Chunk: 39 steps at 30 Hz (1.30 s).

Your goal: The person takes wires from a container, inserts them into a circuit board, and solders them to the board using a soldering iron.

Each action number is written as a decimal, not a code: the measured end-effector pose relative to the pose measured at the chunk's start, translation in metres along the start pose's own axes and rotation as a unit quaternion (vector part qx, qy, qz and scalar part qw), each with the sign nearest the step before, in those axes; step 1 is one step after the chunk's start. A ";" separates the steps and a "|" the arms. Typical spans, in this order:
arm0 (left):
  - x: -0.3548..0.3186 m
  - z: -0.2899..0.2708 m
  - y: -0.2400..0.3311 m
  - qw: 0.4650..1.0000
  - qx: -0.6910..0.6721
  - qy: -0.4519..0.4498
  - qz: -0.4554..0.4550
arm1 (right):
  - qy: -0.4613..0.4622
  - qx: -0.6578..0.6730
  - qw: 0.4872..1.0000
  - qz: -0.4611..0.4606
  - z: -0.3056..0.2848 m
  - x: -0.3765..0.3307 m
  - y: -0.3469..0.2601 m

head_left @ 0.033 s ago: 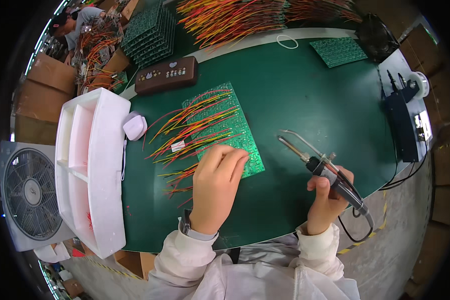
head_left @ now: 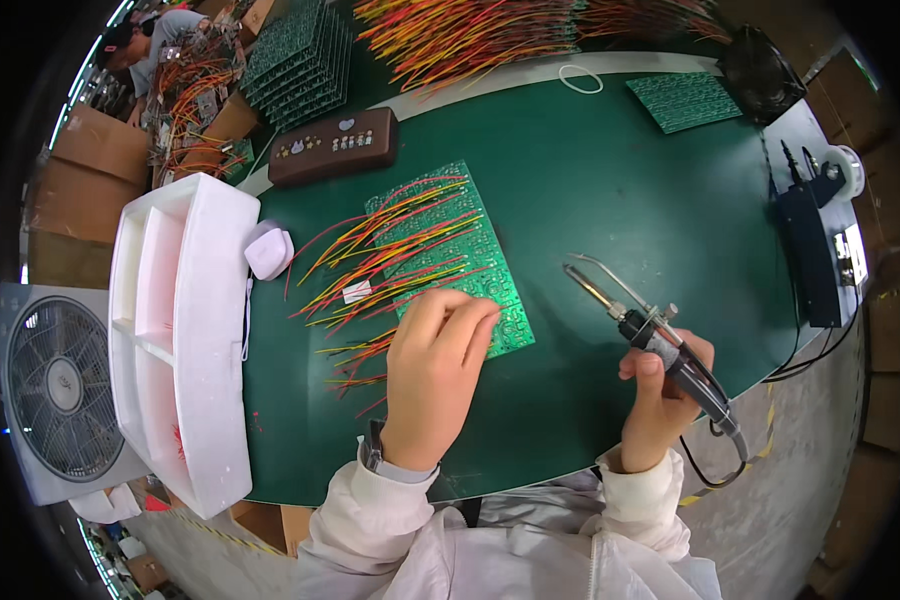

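Observation:
A green panel of circuit boards lies on the table, with rows of red and yellow wires attached and trailing off to its left. Over the lower part of the panel is my left hand, thumb and forefinger pinched at the board's surface; anything between the fingertips is too small or hidden to make out. To the right, my right hand grips a soldering iron with a thin curved metal tube fixed alongside. Its tip points up and left, raised and apart from the panel.
A white foam tray and a fan stand at left. Behind the panel sit a brown case, stacked boards and bundled wires. Far right are another panel and a dark soldering station. A co-worker sits far left.
The soldering iron in my right hand has shifted slightly up and to the right. My left hand keeps its pinch at the panel, which appears slightly farther right.

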<state>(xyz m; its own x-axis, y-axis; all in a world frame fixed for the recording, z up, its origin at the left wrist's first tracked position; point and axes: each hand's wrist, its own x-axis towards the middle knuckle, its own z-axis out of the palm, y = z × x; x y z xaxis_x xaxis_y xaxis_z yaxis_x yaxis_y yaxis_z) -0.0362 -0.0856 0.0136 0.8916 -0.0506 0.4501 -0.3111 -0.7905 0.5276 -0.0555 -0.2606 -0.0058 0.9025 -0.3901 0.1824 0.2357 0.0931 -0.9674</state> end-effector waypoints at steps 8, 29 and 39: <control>0.000 0.005 -0.014 0.998 -0.044 -0.011 -0.051 | -0.082 -0.079 0.992 0.051 0.000 0.012 0.001; 0.004 0.005 -0.021 0.989 -0.096 -0.047 -0.102 | -0.061 -0.207 0.976 -0.015 0.008 0.007 0.002; 0.002 0.008 -0.020 0.990 -0.094 -0.033 -0.096 | -0.079 -0.185 0.980 -0.001 0.008 0.007 0.000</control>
<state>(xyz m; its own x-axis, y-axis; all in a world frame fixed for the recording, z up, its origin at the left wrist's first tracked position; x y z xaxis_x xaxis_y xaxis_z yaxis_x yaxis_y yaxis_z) -0.0258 -0.0745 -0.0022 0.9578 0.0448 0.2838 -0.1844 -0.6617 0.7268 -0.0460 -0.2566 -0.0031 0.9535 -0.2405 0.1816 0.1178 -0.2572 -0.9591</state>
